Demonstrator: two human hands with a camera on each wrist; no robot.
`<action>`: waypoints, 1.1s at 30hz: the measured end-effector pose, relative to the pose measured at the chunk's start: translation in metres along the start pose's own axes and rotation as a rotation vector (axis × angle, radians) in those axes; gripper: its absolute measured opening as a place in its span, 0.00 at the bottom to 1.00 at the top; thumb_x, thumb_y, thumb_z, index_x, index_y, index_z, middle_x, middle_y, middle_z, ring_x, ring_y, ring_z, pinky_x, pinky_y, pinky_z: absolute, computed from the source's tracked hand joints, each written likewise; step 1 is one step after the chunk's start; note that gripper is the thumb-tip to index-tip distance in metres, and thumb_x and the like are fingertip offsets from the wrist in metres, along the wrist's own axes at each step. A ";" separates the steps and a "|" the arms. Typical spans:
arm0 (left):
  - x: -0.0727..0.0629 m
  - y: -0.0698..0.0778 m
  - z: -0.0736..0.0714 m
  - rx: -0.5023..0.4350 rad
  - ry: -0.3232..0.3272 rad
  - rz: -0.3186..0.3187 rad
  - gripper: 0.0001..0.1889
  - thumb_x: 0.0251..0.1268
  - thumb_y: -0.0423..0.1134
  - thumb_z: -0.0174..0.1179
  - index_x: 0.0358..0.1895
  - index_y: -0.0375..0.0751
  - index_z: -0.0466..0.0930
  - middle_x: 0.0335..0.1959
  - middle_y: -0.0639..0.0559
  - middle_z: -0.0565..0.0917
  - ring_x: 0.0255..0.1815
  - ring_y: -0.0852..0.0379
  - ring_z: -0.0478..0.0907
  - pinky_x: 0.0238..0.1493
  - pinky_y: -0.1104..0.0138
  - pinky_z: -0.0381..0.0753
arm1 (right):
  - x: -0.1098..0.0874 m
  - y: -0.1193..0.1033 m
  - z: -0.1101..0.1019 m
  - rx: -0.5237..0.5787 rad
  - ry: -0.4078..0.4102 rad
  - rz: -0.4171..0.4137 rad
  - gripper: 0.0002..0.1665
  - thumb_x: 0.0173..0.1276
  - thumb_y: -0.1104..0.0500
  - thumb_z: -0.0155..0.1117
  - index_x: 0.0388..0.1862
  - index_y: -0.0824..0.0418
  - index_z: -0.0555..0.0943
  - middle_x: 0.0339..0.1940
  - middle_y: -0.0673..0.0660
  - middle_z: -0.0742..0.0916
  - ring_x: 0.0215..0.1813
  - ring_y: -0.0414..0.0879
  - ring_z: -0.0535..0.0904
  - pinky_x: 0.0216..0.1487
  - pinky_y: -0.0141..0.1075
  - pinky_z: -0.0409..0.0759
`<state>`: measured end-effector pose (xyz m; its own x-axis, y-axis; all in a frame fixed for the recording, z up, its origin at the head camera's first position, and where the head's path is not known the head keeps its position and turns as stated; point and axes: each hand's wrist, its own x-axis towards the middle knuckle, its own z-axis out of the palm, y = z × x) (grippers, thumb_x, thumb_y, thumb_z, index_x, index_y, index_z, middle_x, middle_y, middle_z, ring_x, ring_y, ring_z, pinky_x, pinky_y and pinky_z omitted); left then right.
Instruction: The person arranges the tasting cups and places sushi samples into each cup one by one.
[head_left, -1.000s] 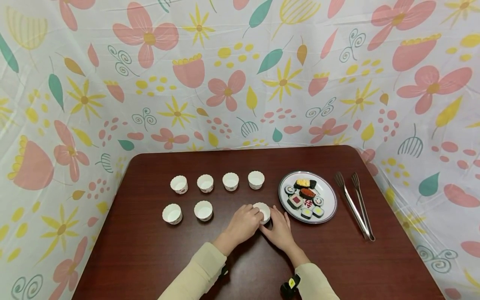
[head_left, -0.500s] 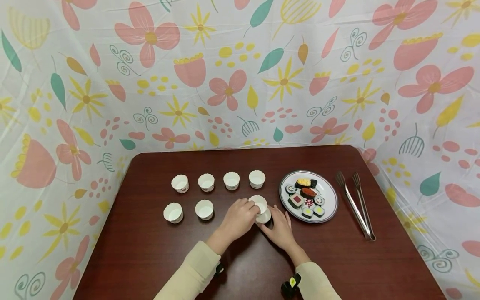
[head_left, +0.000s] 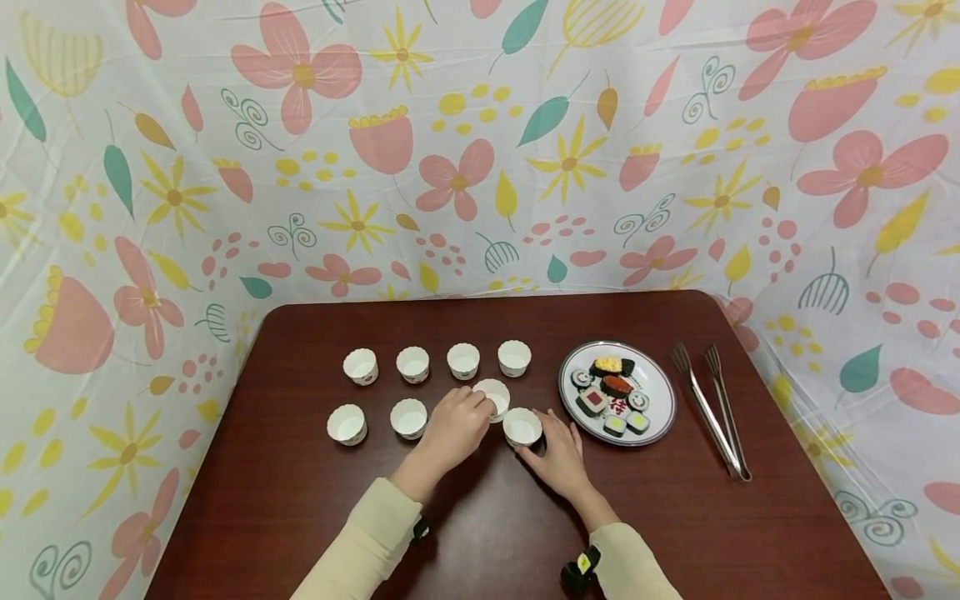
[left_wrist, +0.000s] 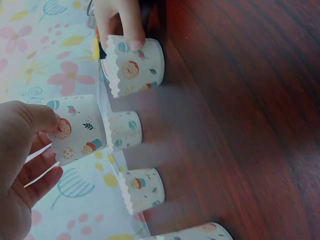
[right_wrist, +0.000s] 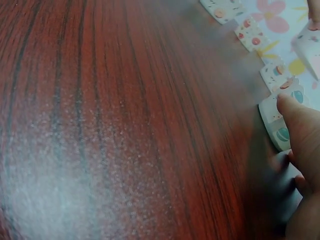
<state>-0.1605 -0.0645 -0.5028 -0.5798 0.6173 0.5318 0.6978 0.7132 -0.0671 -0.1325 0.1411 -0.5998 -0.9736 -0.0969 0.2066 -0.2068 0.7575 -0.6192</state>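
In the head view my left hand pinches a white scalloped paper baking cup by its side. The left wrist view shows this baking cup held off the table, its printed wall between thumb and fingers. Just to its right, another baking cup stands upright on the table, with thumb and fingers of my right hand around its right side. In the right wrist view the thumb presses on the wall of that standing cup.
Several baking cups stand in a back row, and two more stand front left. A plate bears several sushi pieces. Metal tongs lie at the right. A flowered cloth hangs behind the brown table.
My left hand has lifted one baking cup out of the other and carried it to the left. The right hand stays in place, holding the cup beneath.
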 end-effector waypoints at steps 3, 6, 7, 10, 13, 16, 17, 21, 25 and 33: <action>-0.006 -0.004 0.002 0.006 -0.012 -0.014 0.07 0.45 0.34 0.66 0.26 0.45 0.76 0.24 0.55 0.76 0.27 0.55 0.72 0.33 0.67 0.71 | 0.000 -0.001 0.000 -0.003 0.006 0.000 0.40 0.50 0.49 0.72 0.61 0.60 0.70 0.59 0.59 0.77 0.67 0.57 0.65 0.64 0.61 0.50; -0.012 -0.006 0.005 0.005 -0.005 -0.025 0.07 0.45 0.34 0.66 0.25 0.46 0.77 0.24 0.56 0.76 0.27 0.56 0.72 0.31 0.67 0.71 | 0.001 -0.001 0.001 -0.011 0.020 -0.002 0.40 0.49 0.49 0.72 0.61 0.60 0.70 0.59 0.60 0.77 0.66 0.57 0.65 0.64 0.61 0.50; -0.014 -0.007 0.006 0.007 -0.004 -0.029 0.07 0.44 0.34 0.67 0.25 0.46 0.77 0.24 0.56 0.76 0.27 0.56 0.72 0.31 0.67 0.71 | 0.001 -0.002 0.001 -0.017 0.026 -0.004 0.41 0.49 0.49 0.72 0.61 0.60 0.70 0.58 0.60 0.78 0.66 0.57 0.65 0.63 0.61 0.51; -0.020 -0.009 0.011 0.007 -0.008 -0.042 0.08 0.43 0.33 0.67 0.25 0.47 0.77 0.23 0.56 0.76 0.26 0.57 0.72 0.31 0.68 0.71 | 0.001 -0.002 0.002 -0.035 0.039 -0.001 0.42 0.48 0.49 0.73 0.61 0.61 0.70 0.58 0.61 0.77 0.66 0.57 0.66 0.63 0.61 0.52; -0.026 -0.010 0.016 0.009 -0.026 -0.057 0.08 0.42 0.33 0.68 0.26 0.46 0.77 0.24 0.56 0.77 0.26 0.57 0.72 0.31 0.68 0.71 | 0.002 -0.004 0.003 -0.044 0.043 0.008 0.42 0.48 0.49 0.73 0.61 0.62 0.70 0.59 0.61 0.77 0.66 0.57 0.65 0.63 0.62 0.52; -0.030 -0.011 0.021 0.010 -0.041 -0.068 0.08 0.43 0.33 0.68 0.26 0.45 0.77 0.24 0.56 0.77 0.26 0.56 0.73 0.31 0.67 0.72 | 0.002 -0.005 0.003 -0.042 0.042 0.022 0.42 0.48 0.48 0.73 0.61 0.62 0.70 0.59 0.61 0.77 0.66 0.57 0.64 0.63 0.62 0.51; -0.031 -0.011 0.022 0.010 -0.043 -0.070 0.08 0.43 0.33 0.68 0.25 0.45 0.77 0.24 0.56 0.77 0.26 0.56 0.73 0.30 0.67 0.72 | 0.003 -0.005 0.003 -0.041 0.042 0.027 0.42 0.48 0.48 0.73 0.62 0.61 0.70 0.60 0.60 0.77 0.67 0.57 0.64 0.63 0.62 0.51; -0.034 -0.012 0.026 0.016 -0.057 -0.080 0.07 0.44 0.33 0.67 0.25 0.46 0.77 0.24 0.56 0.77 0.26 0.56 0.73 0.30 0.67 0.72 | 0.005 -0.005 0.003 -0.042 0.041 0.040 0.42 0.49 0.48 0.72 0.62 0.61 0.70 0.60 0.59 0.76 0.67 0.56 0.63 0.62 0.61 0.51; -0.036 -0.012 0.029 0.029 -0.075 -0.088 0.07 0.45 0.33 0.66 0.25 0.47 0.77 0.24 0.56 0.77 0.27 0.56 0.73 0.30 0.68 0.71 | 0.007 -0.005 0.003 -0.047 0.045 0.042 0.42 0.49 0.48 0.72 0.62 0.61 0.70 0.60 0.60 0.76 0.67 0.57 0.64 0.62 0.62 0.52; -0.037 -0.012 0.032 0.045 -0.059 -0.087 0.06 0.44 0.34 0.66 0.24 0.46 0.77 0.23 0.55 0.77 0.26 0.56 0.73 0.29 0.67 0.70 | 0.010 -0.006 0.003 -0.072 0.036 0.073 0.42 0.50 0.47 0.71 0.62 0.62 0.69 0.60 0.61 0.75 0.65 0.58 0.64 0.60 0.61 0.54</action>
<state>-0.1610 -0.0848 -0.5484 -0.6622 0.5694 0.4872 0.6244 0.7787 -0.0615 -0.1415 0.1339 -0.5964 -0.9815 -0.0173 0.1906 -0.1264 0.8065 -0.5776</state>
